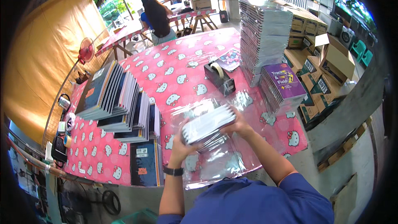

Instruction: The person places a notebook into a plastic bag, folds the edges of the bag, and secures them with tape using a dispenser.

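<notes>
Between my two hands is a small stack of spiral notebooks (209, 123), pale page edges facing up and tilted above the table. My left hand (181, 146), with a dark watch on the wrist, closes round its left end. Fingers of my right hand (237, 123) wrap its right end. Under the stack, clear plastic wrap (219, 164) lies crumpled on the pink table cover (110, 153). Just beyond stands a black tape dispenser (219, 78) holding a roll of tape, with a flat floral-covered booklet (229, 59) behind it.
Leaning stacks of dark-covered notebooks (118, 95) stand at left. At right rise a tall notebook stack (265, 37) and a shorter purple-covered one (284, 83). Cardboard boxes (317, 74) sit beyond the right edge. Two people (155, 18) are at a far table; a red fan (86, 50) stands at left.
</notes>
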Available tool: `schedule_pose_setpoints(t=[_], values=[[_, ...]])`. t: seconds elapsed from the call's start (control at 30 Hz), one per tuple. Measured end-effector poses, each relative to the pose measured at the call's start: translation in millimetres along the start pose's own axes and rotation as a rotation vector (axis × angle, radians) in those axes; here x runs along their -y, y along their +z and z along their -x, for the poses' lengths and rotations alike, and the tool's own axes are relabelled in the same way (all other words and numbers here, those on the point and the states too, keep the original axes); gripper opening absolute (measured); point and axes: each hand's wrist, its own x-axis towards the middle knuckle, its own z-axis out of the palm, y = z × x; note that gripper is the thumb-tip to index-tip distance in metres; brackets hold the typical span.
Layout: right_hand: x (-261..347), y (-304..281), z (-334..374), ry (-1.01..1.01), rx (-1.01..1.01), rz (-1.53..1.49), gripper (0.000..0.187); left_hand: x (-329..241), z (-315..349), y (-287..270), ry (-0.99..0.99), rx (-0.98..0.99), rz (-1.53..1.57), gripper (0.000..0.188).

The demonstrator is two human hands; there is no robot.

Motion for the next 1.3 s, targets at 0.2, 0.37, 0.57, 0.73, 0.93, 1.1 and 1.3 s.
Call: schedule_pose_setpoints(t=[0.2, 0.37, 0.57, 0.73, 0.93, 1.1, 1.3], values=[[42, -5, -22, 0.013, 0.004, -0.173, 0.059, -24, -17, 14, 0.041, -0.300, 0.185, 0.094], [26, -40, 1, -0.234, 0.214, -0.169, 0.084, 18, 8, 16, 0.276, -0.212, 0.136, 0.105], [19, 1, 5, 0.064, 0.146, 0.153, 0.089, 14, 3, 22, -0.104, -0.173, 0.212, 0.094], [69, 5, -9, -0.388, 0.044, 0.573, 0.067, -33, -35, -13, -0.109, -0.057, 0.429, 0.069], [142, 23, -19, -0.479, 0.175, 1.432, 0.029, -100, -97, -18, -0.221, 0.316, -0.560, 0.042], [160, 14, -15, -0.421, 0.421, 1.292, 0.012, -102, -120, 9, 0.081, 0.171, -0.745, 0.046], [155, 11, -11, -0.482, 0.510, 1.014, 0.013, -90, -142, 3, 0.168, 0.104, -1.222, 0.036]])
